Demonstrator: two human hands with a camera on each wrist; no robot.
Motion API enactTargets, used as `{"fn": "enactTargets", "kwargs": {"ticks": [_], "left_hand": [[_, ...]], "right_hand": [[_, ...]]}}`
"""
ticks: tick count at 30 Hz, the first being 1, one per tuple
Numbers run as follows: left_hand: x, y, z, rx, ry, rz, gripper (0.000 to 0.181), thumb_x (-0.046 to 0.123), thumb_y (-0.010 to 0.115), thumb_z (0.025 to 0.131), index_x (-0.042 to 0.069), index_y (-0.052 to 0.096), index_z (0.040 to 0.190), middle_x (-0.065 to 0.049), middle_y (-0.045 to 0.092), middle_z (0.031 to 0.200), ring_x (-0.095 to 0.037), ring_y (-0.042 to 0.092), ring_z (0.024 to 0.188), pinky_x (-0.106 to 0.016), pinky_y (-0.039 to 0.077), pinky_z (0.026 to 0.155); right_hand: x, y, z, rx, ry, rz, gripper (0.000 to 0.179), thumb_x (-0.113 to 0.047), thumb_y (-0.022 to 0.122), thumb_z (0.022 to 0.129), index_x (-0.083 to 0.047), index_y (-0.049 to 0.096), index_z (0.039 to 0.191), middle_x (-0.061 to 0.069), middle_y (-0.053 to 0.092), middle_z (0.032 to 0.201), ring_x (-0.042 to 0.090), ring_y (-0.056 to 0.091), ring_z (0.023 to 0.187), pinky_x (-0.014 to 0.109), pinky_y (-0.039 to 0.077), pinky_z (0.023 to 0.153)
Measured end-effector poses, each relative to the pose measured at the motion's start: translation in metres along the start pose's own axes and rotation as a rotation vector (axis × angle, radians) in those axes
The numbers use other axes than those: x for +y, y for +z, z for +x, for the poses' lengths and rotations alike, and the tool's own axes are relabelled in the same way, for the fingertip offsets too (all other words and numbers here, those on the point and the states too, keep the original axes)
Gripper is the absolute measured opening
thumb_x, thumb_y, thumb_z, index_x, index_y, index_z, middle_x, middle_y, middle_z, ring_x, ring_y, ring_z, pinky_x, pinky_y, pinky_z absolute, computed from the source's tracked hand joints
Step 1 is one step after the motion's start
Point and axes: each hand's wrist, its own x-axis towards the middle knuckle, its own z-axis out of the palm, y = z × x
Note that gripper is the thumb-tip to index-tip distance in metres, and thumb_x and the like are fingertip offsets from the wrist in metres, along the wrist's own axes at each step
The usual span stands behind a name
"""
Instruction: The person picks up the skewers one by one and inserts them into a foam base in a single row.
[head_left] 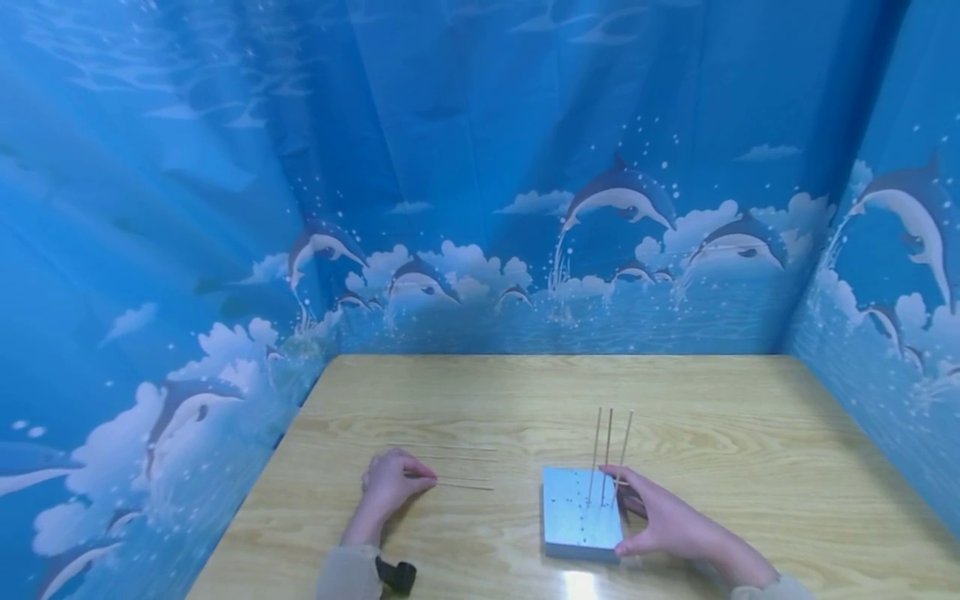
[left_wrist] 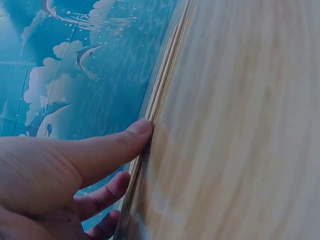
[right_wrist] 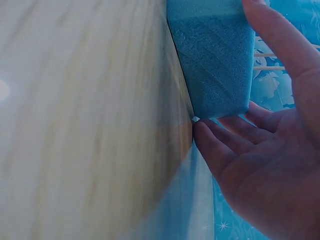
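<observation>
A square blue foam block (head_left: 573, 517), its top dotted with small dark holes, sits on the table. Three thin wooden sticks (head_left: 608, 446) stand upright near its right side. My right hand (head_left: 675, 512) holds the block by its right side, thumb at the front corner and fingers toward the back; in the right wrist view the foam block (right_wrist: 212, 60) lies between thumb and fingers. To the left, my left hand (head_left: 393, 483) pinches the left end of a thin wooden stick (head_left: 465, 487) lying on the table. The left wrist view shows the thumb against the bundled-looking sticks (left_wrist: 162, 82).
More thin sticks (head_left: 457, 458) lie on the table just beyond the left hand. The wood-grain table (head_left: 480, 392) ends at blue dolphin-print curtains (head_left: 465, 208) at the back and both sides. A black strap piece (head_left: 397, 575) is at the left wrist.
</observation>
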Motion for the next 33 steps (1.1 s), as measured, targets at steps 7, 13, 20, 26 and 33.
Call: {"fn": "enactTargets", "kwargs": {"ticks": [7,13,20,26,33], "left_hand": [[0.004,-0.008,-0.004,0.023,0.026,-0.040,0.008,0.028,0.083,0.077,0.024,0.076,0.079,-0.007,0.065,0.111,-0.036,0.049,0.113,-0.063,0.032,0.098],[0.016,-0.019,-0.007,-0.026,0.027,-0.256,0.012,0.021,0.076,0.084,0.012,0.076,0.092,-0.012,0.066,0.116,-0.037,0.055,0.116,-0.062,0.041,0.104],[0.039,-0.029,-0.008,-0.076,0.005,-0.479,0.022,0.020,0.072,0.090,0.004,0.073,0.104,-0.010,0.071,0.109,-0.030,0.062,0.109,-0.055,0.048,0.102],[0.062,-0.027,-0.010,-0.147,0.047,-0.568,0.026,0.022,0.068,0.093,0.003,0.070,0.111,-0.008,0.073,0.109,-0.021,0.065,0.105,-0.047,0.053,0.099],[0.092,-0.019,-0.013,-0.263,0.183,-0.684,0.025,0.019,0.067,0.095,-0.001,0.068,0.109,-0.004,0.071,0.100,-0.013,0.064,0.095,-0.032,0.054,0.090]], "right_hand": [[-0.001,0.000,0.000,0.007,0.006,-0.033,0.112,-0.033,0.088,0.066,0.007,0.024,0.149,0.038,0.029,0.151,0.054,0.039,0.134,0.038,0.043,0.111],[-0.001,0.000,0.000,0.003,0.012,-0.020,0.111,-0.031,0.088,0.067,0.007,0.024,0.150,0.037,0.028,0.152,0.053,0.039,0.135,0.032,0.044,0.111],[-0.003,0.000,0.001,0.002,0.027,-0.024,0.113,-0.034,0.088,0.066,0.006,0.024,0.150,0.035,0.028,0.153,0.052,0.039,0.136,0.045,0.039,0.110],[-0.003,0.000,0.001,0.003,0.020,-0.025,0.113,-0.033,0.088,0.066,0.007,0.024,0.150,0.036,0.028,0.152,0.053,0.038,0.135,0.046,0.039,0.110],[-0.002,-0.001,0.000,-0.004,0.005,0.005,0.111,-0.031,0.087,0.068,0.009,0.023,0.149,0.038,0.028,0.151,0.054,0.038,0.135,0.024,0.043,0.111]]}}
